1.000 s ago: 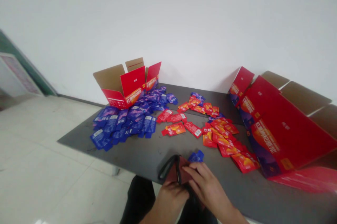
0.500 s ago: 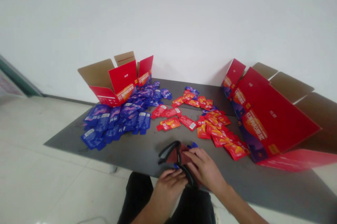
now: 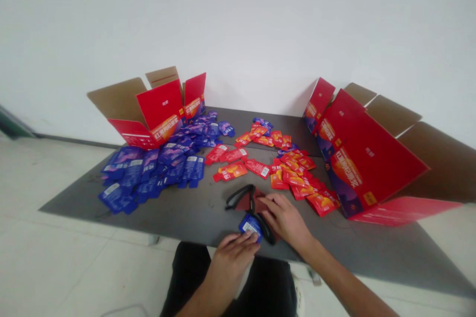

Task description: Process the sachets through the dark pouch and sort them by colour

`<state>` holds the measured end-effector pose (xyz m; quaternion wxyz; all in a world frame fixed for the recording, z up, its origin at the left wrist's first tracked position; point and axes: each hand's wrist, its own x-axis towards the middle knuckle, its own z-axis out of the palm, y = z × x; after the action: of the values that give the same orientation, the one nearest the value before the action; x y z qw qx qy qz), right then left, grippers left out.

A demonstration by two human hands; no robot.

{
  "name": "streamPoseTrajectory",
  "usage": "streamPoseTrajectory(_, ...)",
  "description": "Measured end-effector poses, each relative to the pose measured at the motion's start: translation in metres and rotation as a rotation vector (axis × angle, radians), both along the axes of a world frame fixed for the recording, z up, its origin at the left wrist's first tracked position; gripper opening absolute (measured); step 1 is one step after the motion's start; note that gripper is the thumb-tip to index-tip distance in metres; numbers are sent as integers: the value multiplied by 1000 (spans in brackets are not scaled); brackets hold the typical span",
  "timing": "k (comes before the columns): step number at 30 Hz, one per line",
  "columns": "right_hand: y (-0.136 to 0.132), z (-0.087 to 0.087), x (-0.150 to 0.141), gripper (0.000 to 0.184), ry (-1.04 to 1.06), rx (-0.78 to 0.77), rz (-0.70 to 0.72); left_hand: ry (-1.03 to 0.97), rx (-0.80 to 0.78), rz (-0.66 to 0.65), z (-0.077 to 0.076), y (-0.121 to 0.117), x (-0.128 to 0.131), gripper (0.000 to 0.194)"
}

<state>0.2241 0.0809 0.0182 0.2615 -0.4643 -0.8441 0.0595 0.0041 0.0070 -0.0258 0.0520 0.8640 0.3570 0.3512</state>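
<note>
Near the table's front edge, my left hand (image 3: pixel 236 255) has its fingers closed over the lower end of a blue sachet (image 3: pixel 250 225) with a white label. Just to the right, my right hand (image 3: pixel 284 218) pinches a black-trimmed, reddish-brown item (image 3: pixel 243 202) that looks like a folded pouch; its exact kind is unclear. Part of the sachet lies against the item's black edge. Beyond my hands, several red-and-orange sachets (image 3: pixel 230 171) are spread over the middle of the table. More of them form a pile (image 3: pixel 297 173) to the right.
A heap of blue sachets (image 3: pixel 148 173) covers the table's left part, before an open red carton (image 3: pixel 159 103). Larger open red cartons (image 3: pixel 375 158) stand at the right. The grey table (image 3: pixel 178 218) meets a white wall (image 3: pixel 238 34) behind.
My left hand has drawn slightly down from the black-trimmed item, and more of the blue sachet shows. My right hand stays on the item. The view has shifted slightly.
</note>
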Motion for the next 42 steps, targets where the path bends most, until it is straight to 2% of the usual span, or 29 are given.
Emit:
streamPoseTrajectory(2, 14, 6, 10, 26, -36, 41, -74, 22, 16, -9, 2, 1, -1, 29)
streamPoseTrajectory(4, 11, 13, 8, 29, -38, 62, -77, 28, 20, -3, 1, 0, -1, 29)
streamPoseTrajectory(6, -8, 16, -6, 33, -13, 36, -2, 18, 5, 16, 0, -1, -1, 30)
streamPoseTrajectory(9, -30, 8, -24, 36, 17, -44, 135, 22, -48, 41, -1, -3, -1, 34)
streamPoseTrajectory(11, -22, 1, -20, 34, 38, -34, 97, 36, -47, 26, 1, -3, -2, 32)
streamPoseTrajectory(13, -1, -1, -7, 30, 22, 4, -8, 52, -27, 0, 3, -1, -3, 31)
streamPoseTrajectory(16, 18, 9, 7, 27, -15, 44, -106, 39, 9, -14, 5, 1, -3, 29)
streamPoseTrajectory(19, -3, 17, -7, 33, 8, 40, -42, 6, 2, 8, 6, 0, -1, 30)
streamPoseTrajectory(21, -23, 14, -22, 35, 7, -20, 89, 3, -44, 28, 6, -2, 0, 33)
streamPoseTrajectory(23, -29, 8, -26, 35, 9, -34, 124, 10, -62, 36, 6, -3, 1, 34)
streamPoseTrajectory(26, -4, 3, -7, 27, -8, 10, -18, 25, -22, 16, 8, -2, 0, 31)
streamPoseTrajectory(28, 16, 7, 10, 27, -18, 30, -87, 27, 0, 10, 8, -1, -1, 30)
streamPoseTrajectory(30, 20, 14, 15, 28, -14, 47, -112, 20, 16, 5, 7, 0, -1, 29)
streamPoseTrajectory(33, -6, 17, -3, 34, 14, 38, -34, 2, -7, 11, 4, 0, 0, 29)
streamPoseTrajectory(36, -29, 6, -22, 35, 29, -24, 120, -19, -71, 39, 3, -2, 0, 35)
streamPoseTrajectory(39, -11, -4, -12, 31, 37, -13, 48, 11, -64, 2, 7, -2, -2, 33)
streamPoseTrajectory(42, 21, 1, 12, 27, -23, 26, -89, 40, -33, -33, 11, 1, -4, 30)
